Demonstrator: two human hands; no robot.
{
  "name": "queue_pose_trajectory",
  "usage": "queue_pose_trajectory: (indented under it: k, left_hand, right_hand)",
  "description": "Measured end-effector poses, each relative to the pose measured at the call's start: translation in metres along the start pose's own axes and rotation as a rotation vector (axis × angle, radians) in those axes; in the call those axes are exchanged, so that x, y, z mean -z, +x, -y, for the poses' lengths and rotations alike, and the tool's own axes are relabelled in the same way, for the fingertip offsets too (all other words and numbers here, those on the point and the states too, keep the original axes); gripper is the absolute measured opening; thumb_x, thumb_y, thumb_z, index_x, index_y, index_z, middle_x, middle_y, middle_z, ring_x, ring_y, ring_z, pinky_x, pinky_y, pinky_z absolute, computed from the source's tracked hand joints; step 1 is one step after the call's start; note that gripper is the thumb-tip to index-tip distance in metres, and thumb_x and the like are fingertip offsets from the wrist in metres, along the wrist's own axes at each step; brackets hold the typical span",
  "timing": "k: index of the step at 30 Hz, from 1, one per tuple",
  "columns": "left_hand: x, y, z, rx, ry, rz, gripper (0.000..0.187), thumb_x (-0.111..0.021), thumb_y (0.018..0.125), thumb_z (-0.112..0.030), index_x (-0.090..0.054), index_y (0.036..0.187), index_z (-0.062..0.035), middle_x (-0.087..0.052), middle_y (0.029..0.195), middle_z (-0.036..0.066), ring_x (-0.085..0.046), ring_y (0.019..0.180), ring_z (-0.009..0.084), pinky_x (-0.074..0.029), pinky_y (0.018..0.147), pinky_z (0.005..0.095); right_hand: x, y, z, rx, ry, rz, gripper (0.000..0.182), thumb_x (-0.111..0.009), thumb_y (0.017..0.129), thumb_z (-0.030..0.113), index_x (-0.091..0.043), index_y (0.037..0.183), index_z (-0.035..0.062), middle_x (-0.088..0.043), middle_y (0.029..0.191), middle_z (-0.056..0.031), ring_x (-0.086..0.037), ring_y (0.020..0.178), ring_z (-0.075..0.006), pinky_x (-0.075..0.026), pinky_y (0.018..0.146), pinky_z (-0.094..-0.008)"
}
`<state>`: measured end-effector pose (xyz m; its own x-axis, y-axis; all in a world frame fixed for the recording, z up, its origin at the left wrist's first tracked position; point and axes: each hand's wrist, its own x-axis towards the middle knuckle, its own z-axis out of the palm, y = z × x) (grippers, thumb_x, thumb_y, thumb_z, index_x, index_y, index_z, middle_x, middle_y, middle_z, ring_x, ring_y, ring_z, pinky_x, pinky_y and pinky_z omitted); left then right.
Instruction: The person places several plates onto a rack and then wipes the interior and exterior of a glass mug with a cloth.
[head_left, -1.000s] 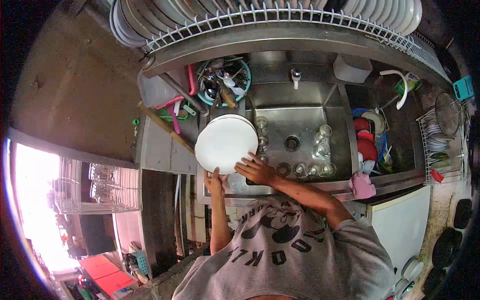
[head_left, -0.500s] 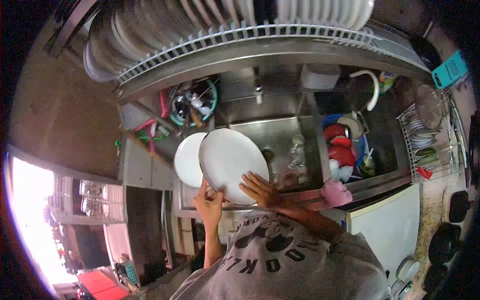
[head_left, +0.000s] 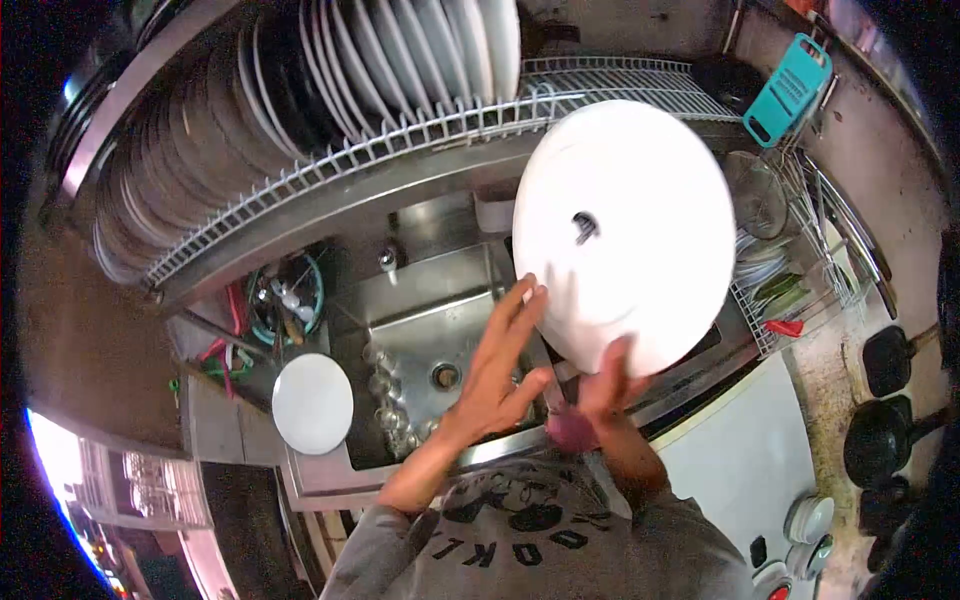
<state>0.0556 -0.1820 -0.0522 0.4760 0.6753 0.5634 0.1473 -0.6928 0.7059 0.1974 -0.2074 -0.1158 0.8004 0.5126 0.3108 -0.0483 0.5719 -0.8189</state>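
My right hand grips a large white oval plate by its lower edge, thumb pressed against its face. The plate is raised over the right side of the sink, and a small dark mark shows near its middle. Fingers stretched out and thumb apart, my left hand is beside the plate's lower left edge, fingertips right at the rim. A second white plate lies on the counter left of the sink basin. Behind the raised plate, the right basin is mostly hidden.
A wire rack full of upright plates runs above the sink. Glasses stand along the basin's left side. A teal bowl of utensils is at left. At right are a smaller dish rack, a hanging teal board and pans.
The large plate has moved up and to the right, away from the plate on the counter. My left hand has let go of its edge and opened. The view has turned right.
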Motion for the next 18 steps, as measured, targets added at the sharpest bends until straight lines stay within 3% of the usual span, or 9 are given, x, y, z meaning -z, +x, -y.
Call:
queue_pose_trajectory:
  k: [2, 3, 5, 7, 8, 14, 15, 18]
  left_hand:
    - [-0.016, 0.015, 0.015, -0.042, -0.019, 0.066, 0.071, -0.056, 0.089, -0.042, -0.03, 0.145, -0.0061, -0.018, 0.15, 0.025, -0.019, 0.139, 0.0416, -0.021, 0.111, 0.0461]
    - [-0.018, 0.027, 0.014, -0.079, 0.075, 0.092, 0.07, -0.057, 0.088, -0.039, -0.029, 0.145, -0.0079, -0.016, 0.151, 0.024, -0.017, 0.139, 0.0417, -0.02, 0.112, 0.047]
    - [-0.024, 0.056, 0.018, -0.141, 0.224, 0.093, 0.071, -0.06, 0.086, -0.036, -0.029, 0.146, -0.0119, -0.013, 0.152, 0.024, -0.015, 0.14, 0.0426, -0.019, 0.112, 0.0493]
    - [-0.024, 0.09, 0.016, -0.163, 0.345, 0.081, 0.071, -0.06, 0.087, -0.038, -0.03, 0.146, -0.0117, -0.014, 0.152, 0.024, -0.017, 0.14, 0.0422, -0.021, 0.111, 0.0484]
    - [-0.025, 0.105, 0.018, -0.167, 0.388, 0.055, 0.07, -0.058, 0.088, -0.039, -0.03, 0.146, -0.0115, -0.015, 0.152, 0.024, -0.019, 0.139, 0.0414, -0.021, 0.112, 0.0468]
    - [-0.016, 0.174, 0.038, -0.203, 0.503, -0.155, 0.075, -0.062, 0.086, -0.037, -0.027, 0.146, -0.009, -0.015, 0.151, 0.026, -0.022, 0.138, 0.0418, -0.026, 0.11, 0.0446]
    - [-0.016, 0.18, 0.046, -0.184, 0.525, -0.173, 0.078, -0.063, 0.086, -0.035, -0.024, 0.146, -0.0059, -0.016, 0.15, 0.027, -0.022, 0.138, 0.0422, -0.026, 0.11, 0.0444]
    - [-0.011, 0.19, 0.064, -0.179, 0.608, -0.215, 0.079, -0.063, 0.086, -0.034, -0.022, 0.146, -0.0023, -0.017, 0.15, 0.028, -0.022, 0.137, 0.0423, -0.025, 0.111, 0.0437]
  right_hand:
    - [-0.019, 0.043, 0.043, -0.038, 0.134, 0.034, 0.047, -0.053, 0.094, 0.022, -0.042, 0.127, -0.0097, -0.05, 0.124, -0.0215, -0.053, 0.111, -0.0282, -0.048, 0.089, -0.0424]
    - [-0.019, 0.061, 0.037, 0.126, -0.023, 0.049, 0.05, -0.052, 0.095, 0.022, -0.037, 0.13, -0.0102, -0.049, 0.125, -0.0214, -0.054, 0.11, -0.0294, -0.048, 0.09, -0.0429]
    - [-0.046, 0.096, 0.055, 0.041, 0.321, 0.043, 0.049, -0.051, 0.095, 0.022, -0.039, 0.13, -0.0112, -0.05, 0.123, -0.0228, -0.056, 0.107, -0.0294, -0.048, 0.09, -0.0423]
    - [-0.063, 0.129, 0.044, 0.171, 0.254, 0.0, 0.045, -0.055, 0.094, 0.019, -0.045, 0.125, -0.0125, -0.053, 0.121, -0.0213, -0.057, 0.107, -0.0275, -0.05, 0.087, -0.0397]
    - [-0.082, 0.143, 0.057, 0.048, 0.549, 0.016, 0.049, -0.06, 0.092, 0.015, -0.041, 0.129, -0.0112, -0.052, 0.124, -0.0213, -0.056, 0.108, -0.0267, -0.048, 0.089, -0.0389]
    - [-0.147, 0.208, 0.043, 0.021, 0.601, 0.134, 0.054, -0.064, 0.089, 0.02, -0.043, 0.127, -0.0106, -0.051, 0.124, -0.0197, -0.056, 0.109, -0.0255, -0.046, 0.092, -0.0365]
    - [-0.158, 0.214, 0.033, 0.047, 0.576, 0.117, 0.044, -0.06, 0.091, 0.018, -0.048, 0.124, -0.0104, -0.055, 0.122, -0.0157, -0.057, 0.105, -0.0218, -0.046, 0.088, -0.0327]
    - [-0.181, 0.214, 0.026, 0.103, 0.47, 0.149, 0.042, -0.06, 0.092, 0.017, -0.051, 0.121, -0.0114, -0.055, 0.122, -0.0151, -0.056, 0.104, -0.0197, -0.044, 0.087, -0.0308]
